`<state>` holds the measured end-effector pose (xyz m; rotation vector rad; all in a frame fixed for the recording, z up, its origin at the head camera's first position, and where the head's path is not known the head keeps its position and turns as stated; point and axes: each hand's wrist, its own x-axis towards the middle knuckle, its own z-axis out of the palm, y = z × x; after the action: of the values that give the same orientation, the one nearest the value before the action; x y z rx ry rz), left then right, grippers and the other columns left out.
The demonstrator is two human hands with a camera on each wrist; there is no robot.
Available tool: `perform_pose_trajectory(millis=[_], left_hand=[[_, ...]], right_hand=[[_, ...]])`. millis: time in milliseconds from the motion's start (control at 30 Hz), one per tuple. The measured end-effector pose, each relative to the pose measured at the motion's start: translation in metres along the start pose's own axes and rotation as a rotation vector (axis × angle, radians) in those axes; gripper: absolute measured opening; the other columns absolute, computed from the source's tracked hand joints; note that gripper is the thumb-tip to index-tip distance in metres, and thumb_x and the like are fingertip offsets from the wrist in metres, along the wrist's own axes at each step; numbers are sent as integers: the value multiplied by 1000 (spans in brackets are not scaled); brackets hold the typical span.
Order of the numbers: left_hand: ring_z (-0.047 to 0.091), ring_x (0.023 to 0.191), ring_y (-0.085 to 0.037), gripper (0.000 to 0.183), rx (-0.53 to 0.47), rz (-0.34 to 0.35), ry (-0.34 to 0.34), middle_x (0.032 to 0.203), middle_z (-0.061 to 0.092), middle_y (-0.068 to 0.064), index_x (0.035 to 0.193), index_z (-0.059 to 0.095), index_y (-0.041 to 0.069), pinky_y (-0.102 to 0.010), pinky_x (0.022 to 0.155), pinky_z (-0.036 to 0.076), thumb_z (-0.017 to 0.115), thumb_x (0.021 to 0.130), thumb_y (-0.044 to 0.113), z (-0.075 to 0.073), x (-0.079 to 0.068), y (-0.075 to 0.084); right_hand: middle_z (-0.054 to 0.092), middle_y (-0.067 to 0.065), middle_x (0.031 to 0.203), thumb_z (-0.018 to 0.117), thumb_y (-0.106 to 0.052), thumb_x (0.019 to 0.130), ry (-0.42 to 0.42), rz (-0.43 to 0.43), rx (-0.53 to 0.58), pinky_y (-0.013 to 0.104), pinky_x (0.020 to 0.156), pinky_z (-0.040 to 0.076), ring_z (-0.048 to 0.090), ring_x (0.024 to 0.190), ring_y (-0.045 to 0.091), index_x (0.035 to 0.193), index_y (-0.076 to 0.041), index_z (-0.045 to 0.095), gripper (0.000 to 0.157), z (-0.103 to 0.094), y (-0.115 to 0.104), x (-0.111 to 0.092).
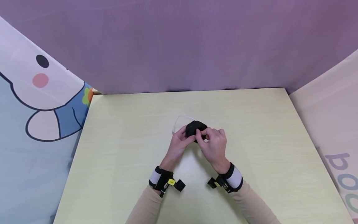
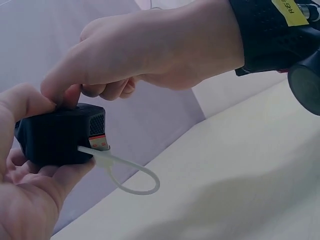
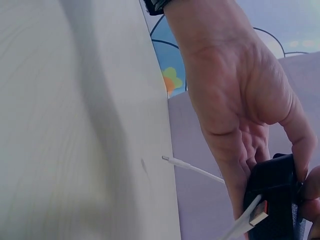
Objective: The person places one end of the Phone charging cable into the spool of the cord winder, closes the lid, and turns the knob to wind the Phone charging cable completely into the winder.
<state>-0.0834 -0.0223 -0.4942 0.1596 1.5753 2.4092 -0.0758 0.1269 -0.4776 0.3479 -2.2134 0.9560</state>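
Observation:
A small black box-like object [image 1: 193, 128] with rounded edges is held up over the table in front of me. My left hand [image 1: 179, 143] grips it from the left, the thumb on top and fingers underneath in the left wrist view. From the right, my right hand [image 1: 214, 143] pinches at its top edge with thumb and index finger. A white cable [image 2: 145, 192] hangs from it in a loop. Its USB plug [image 2: 99, 143], with an orange inside, sits against the box's side. The cable's slim other tip [image 3: 172, 160] sticks out freely. What the right fingertips pinch is partly hidden.
The pale wooden table [image 1: 126, 124] spreads under both hands. A purple cloth [image 1: 179, 46] hangs behind its far edge. Printed cloths with a cartoon figure [image 1: 50, 87] and letters [image 1: 346, 180] stand at the sides. Both wrists wear camera straps [image 1: 162, 180].

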Motion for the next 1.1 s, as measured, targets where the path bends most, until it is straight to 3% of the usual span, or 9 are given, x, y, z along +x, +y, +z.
perform_pose_trajectory(millis=[267, 433, 600, 867, 1100], left_hand=[[63, 119, -10, 53, -9, 9, 11, 145, 54, -31, 147, 45, -13, -22, 97, 54, 59, 96, -10, 3, 1, -2], [63, 119, -10, 54, -7, 0, 23, 146, 51, -33, 147, 44, -14, -21, 99, 53, 59, 95, -10, 5, 0, 0], [63, 119, -10, 53, -2, -6, 28, 146, 51, -33, 147, 44, -14, -21, 99, 53, 59, 96, -8, 6, 0, -1], [65, 117, -14, 50, 42, -49, 19, 141, 59, -28, 145, 50, -8, -25, 95, 56, 62, 97, -1, 1, 0, 2], [67, 113, -12, 48, 40, -56, -15, 139, 59, -30, 145, 50, -10, -25, 95, 56, 60, 98, -3, -5, -2, 1]], right_hand=[[55, 2, 54, 74, -11, 86, 31, 22, 12, 35, 59, 31, 50, 47, 22, 69, -5, 66, 20, 2, 0, -1], [54, 2, 52, 74, -8, 84, 58, 38, 19, 34, 59, 30, 48, 47, 17, 67, -5, 66, 19, 3, 1, -1], [53, 2, 53, 73, -11, 85, 43, 47, 25, 35, 60, 30, 48, 48, 19, 68, -6, 65, 20, 2, 1, -1], [52, 3, 63, 75, -12, 88, -52, -35, 85, 33, 67, 29, 47, 59, 17, 78, -5, 64, 16, -4, 8, 2], [57, 2, 77, 76, -12, 89, -190, -148, 164, 34, 72, 32, 52, 70, 18, 97, -9, 74, 9, -12, 17, 5]])
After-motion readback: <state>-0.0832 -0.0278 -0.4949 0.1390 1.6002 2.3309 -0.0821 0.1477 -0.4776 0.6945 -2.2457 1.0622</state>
